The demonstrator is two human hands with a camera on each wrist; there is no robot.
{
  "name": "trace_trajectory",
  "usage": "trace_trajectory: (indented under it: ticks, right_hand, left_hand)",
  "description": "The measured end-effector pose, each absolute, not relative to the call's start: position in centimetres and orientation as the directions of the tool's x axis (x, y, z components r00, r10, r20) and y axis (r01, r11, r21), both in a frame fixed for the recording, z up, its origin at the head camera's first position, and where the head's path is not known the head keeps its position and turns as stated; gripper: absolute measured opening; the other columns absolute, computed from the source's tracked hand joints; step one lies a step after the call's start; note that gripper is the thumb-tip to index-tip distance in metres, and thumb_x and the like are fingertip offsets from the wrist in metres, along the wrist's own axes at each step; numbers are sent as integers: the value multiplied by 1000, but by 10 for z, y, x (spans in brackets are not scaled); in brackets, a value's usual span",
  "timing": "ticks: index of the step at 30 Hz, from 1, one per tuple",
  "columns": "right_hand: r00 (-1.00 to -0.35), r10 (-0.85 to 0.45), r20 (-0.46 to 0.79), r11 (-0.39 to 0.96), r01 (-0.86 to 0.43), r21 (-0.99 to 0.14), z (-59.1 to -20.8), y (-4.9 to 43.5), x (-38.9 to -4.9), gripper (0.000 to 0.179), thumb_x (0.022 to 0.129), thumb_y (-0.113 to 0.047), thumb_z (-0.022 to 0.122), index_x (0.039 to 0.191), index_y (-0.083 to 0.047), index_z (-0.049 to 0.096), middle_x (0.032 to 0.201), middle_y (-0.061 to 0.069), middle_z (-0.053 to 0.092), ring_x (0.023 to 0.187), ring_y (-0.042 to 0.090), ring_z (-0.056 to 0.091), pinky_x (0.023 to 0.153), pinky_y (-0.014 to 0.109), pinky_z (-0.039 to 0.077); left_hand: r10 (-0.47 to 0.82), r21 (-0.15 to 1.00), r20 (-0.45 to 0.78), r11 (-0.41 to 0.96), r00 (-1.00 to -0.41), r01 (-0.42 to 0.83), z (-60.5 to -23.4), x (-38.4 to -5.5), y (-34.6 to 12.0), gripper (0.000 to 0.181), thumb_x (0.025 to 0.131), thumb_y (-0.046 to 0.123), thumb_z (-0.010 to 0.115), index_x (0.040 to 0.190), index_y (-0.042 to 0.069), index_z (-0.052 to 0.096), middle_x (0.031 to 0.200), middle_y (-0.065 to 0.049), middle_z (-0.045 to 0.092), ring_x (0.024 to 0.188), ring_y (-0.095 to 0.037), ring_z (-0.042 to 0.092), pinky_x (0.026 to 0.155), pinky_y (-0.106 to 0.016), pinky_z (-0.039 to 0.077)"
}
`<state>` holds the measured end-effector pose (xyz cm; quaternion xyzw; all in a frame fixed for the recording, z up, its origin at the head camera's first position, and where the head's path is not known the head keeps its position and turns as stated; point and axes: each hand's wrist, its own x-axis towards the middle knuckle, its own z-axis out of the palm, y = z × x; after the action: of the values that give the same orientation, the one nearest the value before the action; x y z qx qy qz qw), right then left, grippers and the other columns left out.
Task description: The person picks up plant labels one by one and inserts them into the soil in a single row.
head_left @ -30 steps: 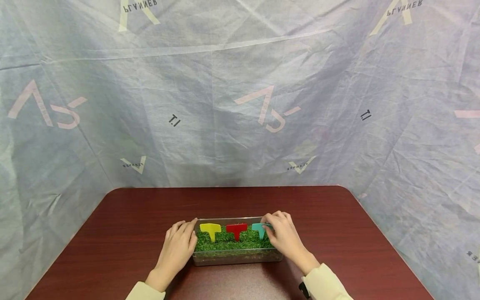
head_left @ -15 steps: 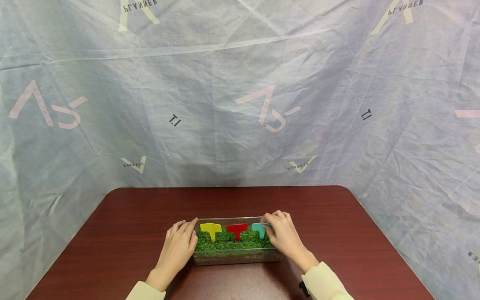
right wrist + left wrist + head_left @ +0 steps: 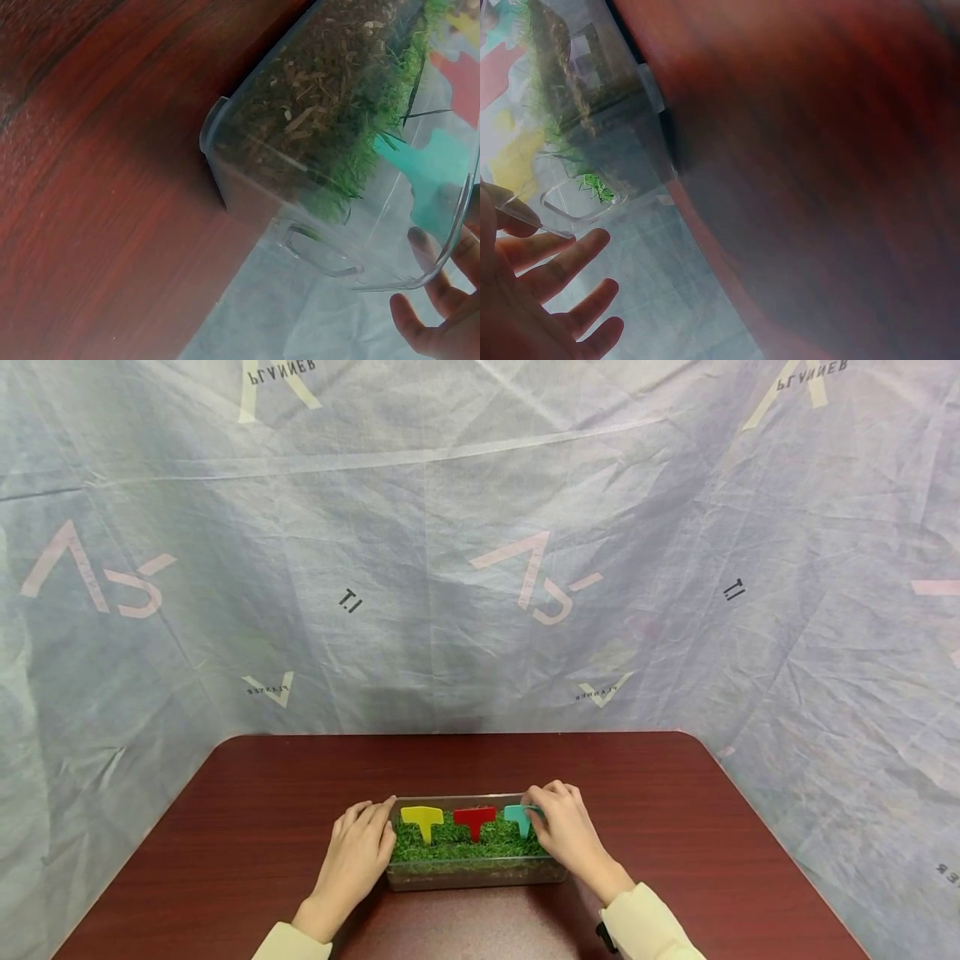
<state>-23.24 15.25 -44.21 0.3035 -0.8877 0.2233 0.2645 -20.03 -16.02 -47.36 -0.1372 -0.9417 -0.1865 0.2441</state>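
A clear plastic box (image 3: 477, 875) of soil and green grass stands on the table, three T-shaped plant labels upright in it: yellow (image 3: 422, 817), red (image 3: 473, 819) and teal (image 3: 517, 815). My right hand (image 3: 570, 833) reaches over the box's right end and pinches the teal label, partly hiding it. In the right wrist view, fingertips show against the teal label (image 3: 435, 176), seen through the wall. At the left end, my left hand (image 3: 357, 846) rests against the rim. The left wrist view shows its fingers (image 3: 574, 262) fairly straight and spread beside the box's clear handle (image 3: 581, 214).
The dark red wooden table (image 3: 285, 802) extends on both sides of the box and behind it. Grey printed cloth (image 3: 427, 635) hangs around the table's back and sides. Light sleeves (image 3: 647, 927) cover the forearms, and a dark band (image 3: 607, 937) shows at the right wrist.
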Motion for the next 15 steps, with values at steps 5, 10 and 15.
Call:
trace_trajectory:
  ticks: [5,10,15]
  right_hand:
    - [-694,-414,589,724,-643,-249,-442,154,-232,23,79,2,76,89,-16,66,81,-4,69,81,19,55,86,53,43]
    - [-710,-407,575,727,-632,-266,-442,155,-232,22,80,2,76,89,-15,66,81,-3,69,81,20,55,87,54,42]
    - [-703,-400,588,723,-637,-268,-441,156,-231,22,79,2,77,89,-15,67,82,-3,69,82,20,55,88,55,41]
  left_hand:
    - [167,285,503,894,-848,345,-473,-200,-160,36,96,11,53,130,1,60,118,-14,65,115,-39,51,96,-58,39]
    - [166,281,506,896,-847,343,-473,-199,-159,36,97,10,53,131,1,60,118,-15,65,116,-39,51,96,-58,39]
    - [162,283,504,897,-849,339,-472,-199,-159,36,97,11,52,131,1,60,118,-15,65,116,-39,51,96,-58,39]
